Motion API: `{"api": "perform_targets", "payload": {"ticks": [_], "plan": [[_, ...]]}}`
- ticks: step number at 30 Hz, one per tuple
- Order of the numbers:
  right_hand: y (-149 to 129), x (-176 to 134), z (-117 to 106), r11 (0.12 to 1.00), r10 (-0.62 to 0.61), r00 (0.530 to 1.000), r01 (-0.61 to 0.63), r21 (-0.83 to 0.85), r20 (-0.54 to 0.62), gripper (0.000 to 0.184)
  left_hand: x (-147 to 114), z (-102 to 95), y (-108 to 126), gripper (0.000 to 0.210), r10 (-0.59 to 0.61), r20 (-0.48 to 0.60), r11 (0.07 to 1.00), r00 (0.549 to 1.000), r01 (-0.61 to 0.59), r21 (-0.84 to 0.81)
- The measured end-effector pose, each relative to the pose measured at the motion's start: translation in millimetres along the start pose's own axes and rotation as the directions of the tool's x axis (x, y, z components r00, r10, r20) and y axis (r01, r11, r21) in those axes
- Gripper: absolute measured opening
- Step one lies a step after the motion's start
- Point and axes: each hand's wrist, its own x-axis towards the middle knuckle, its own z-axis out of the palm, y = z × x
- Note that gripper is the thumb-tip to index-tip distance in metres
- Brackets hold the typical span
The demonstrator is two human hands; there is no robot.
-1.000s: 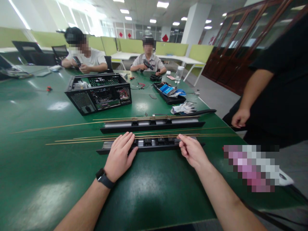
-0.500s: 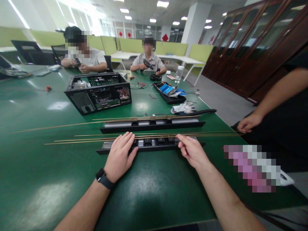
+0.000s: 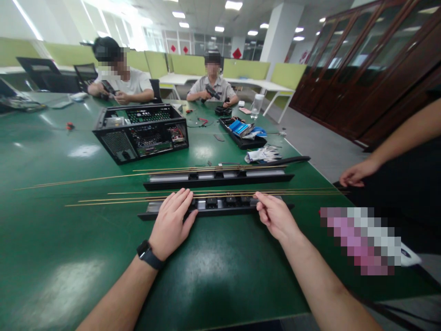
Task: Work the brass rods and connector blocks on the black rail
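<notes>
In the head view, a long black rail (image 3: pixel 220 212) with a silvery inner channel lies crosswise on the table. Several small black blocks (image 3: pixel 211 202) sit along its channel. Thin brass-coloured rods (image 3: pixel 113 200) run lengthwise over it and stick out past both ends. My left hand (image 3: pixel 174 220) rests flat across the rods and the rail's left part, fingers stretched out. With thumb and forefinger, my right hand (image 3: pixel 272 214) pinches a rod over the rail's right part; its fingertips hide the exact contact.
A second black rail (image 3: pixel 179 185) with rods lies just beyond. Behind it are an opened computer case (image 3: pixel 144 133), work gloves (image 3: pixel 263 154) and a black tray (image 3: pixel 250 142). Two people sit across the green table (image 3: pixel 220 276); another person's hand (image 3: pixel 356 174) is at right.
The other person's hand at the right has lifted slightly off the rod ends, its fingers loosened. My own hands stay in nearly the same place.
</notes>
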Motion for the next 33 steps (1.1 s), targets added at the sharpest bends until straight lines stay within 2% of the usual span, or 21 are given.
{"api": "perform_targets", "payload": {"ticks": [7,19,33], "plan": [[-1.9,-0.5,0.7,1.000,0.013,1.000,-0.013,0.016,-0.009,0.041,0.0,0.1,0.1,0.052,-0.001,0.003,1.000,1.000,0.001,-0.003],[1.1,1.2,0.7,0.998,-0.002,1.000,0.002,-0.055,0.001,0.046,0.2,-0.1,0.3,0.054,0.002,-0.002,1.000,1.000,-0.002,-0.010],[1.1,0.7,0.3,1.000,0.006,1.000,-0.006,-0.015,-0.015,0.043,0.1,0.4,-0.3,0.052,0.005,0.001,1.000,1.000,-0.005,0.000]]}}
